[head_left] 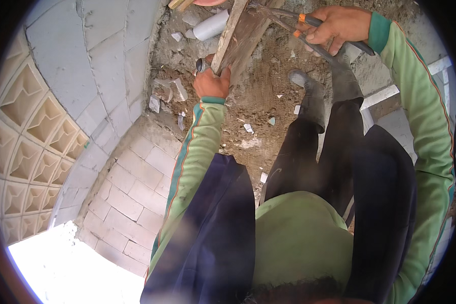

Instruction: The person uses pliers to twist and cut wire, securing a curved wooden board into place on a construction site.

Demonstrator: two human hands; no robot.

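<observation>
My left hand (pixel 212 82) is closed around the near end of a wooden board (pixel 245 43), whose raised, lighter edge strip (pixel 229 36) runs away toward the top. A dark, round-ended thing (pixel 201 65) pokes out beside its fingers; its kind is unclear. At the upper right, my right hand (pixel 339 28) grips long pincers with black and orange handles (pixel 311 20). The handles are spread apart, one above the other. The pincers' head reaches left to the board's far part, by the top rim; what its jaws hold, if anything, is too small to make out.
Broken rubble (pixel 169 91) and a white cylinder (pixel 211 25) lie left of the board on brown dirt ground (pixel 253 106). A grey block wall (pixel 106 61) with patterned vent blocks (pixel 30 111) rises at left. My boots (pixel 309 93) stand at right, near a pale bar (pixel 380 96).
</observation>
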